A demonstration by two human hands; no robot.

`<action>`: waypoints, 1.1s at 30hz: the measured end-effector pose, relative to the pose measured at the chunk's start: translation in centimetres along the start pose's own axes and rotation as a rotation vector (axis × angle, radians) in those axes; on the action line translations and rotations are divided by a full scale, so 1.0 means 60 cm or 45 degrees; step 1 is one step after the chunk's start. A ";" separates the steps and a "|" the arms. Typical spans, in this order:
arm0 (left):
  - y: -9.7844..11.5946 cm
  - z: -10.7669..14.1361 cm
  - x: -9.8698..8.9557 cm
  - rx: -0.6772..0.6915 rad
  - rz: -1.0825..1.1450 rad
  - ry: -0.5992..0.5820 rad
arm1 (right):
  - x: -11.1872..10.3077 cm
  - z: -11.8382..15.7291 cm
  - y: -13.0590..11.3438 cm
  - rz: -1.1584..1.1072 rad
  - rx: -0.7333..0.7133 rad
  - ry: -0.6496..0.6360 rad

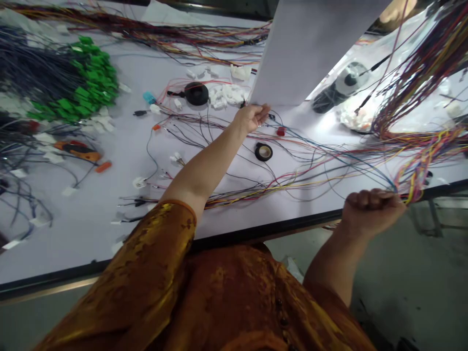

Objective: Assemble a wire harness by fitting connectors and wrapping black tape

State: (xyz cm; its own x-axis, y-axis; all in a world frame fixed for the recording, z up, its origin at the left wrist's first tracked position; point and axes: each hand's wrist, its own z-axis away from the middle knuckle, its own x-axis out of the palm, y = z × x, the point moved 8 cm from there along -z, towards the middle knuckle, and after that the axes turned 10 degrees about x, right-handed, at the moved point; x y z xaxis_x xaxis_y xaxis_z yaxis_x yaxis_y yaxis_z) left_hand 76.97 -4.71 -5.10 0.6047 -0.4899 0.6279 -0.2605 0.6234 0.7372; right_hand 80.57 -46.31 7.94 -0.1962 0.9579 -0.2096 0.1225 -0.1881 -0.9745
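My right hand (375, 207) is closed in a fist at the table's front edge, around a bundle of blue wires (365, 168) that stretches back to the left across the table. My left hand (253, 118) reaches to the foot of an upright white panel (310, 53), its fingers curled near the far ends of those wires. What lies within these fingers is hidden. Just beyond the fingertips is a small black connector (271, 117), with a red connector (281, 131) close by. A roll of black tape (263, 151) lies below my left hand.
Green connectors (87, 87) on dark wires are heaped at the left, near an orange-handled tool (78, 150). White connectors (224, 96) and another black roll (196, 93) lie behind my left forearm. Multicoloured wires (413, 92) hang at the right. A person's hand (397, 9) shows at the top right.
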 end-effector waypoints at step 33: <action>0.270 0.424 -0.219 0.528 -0.134 0.336 | 0.300 0.147 0.049 0.899 -0.166 -1.199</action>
State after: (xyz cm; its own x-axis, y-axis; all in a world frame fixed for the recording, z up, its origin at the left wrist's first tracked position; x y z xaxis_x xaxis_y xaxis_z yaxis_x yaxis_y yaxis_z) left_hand 45.64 -3.70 4.92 0.7996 -0.3331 0.4997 -0.4325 0.2578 0.8640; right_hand 68.85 -31.55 0.62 -0.6778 0.1035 -0.7279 0.5788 -0.5353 -0.6152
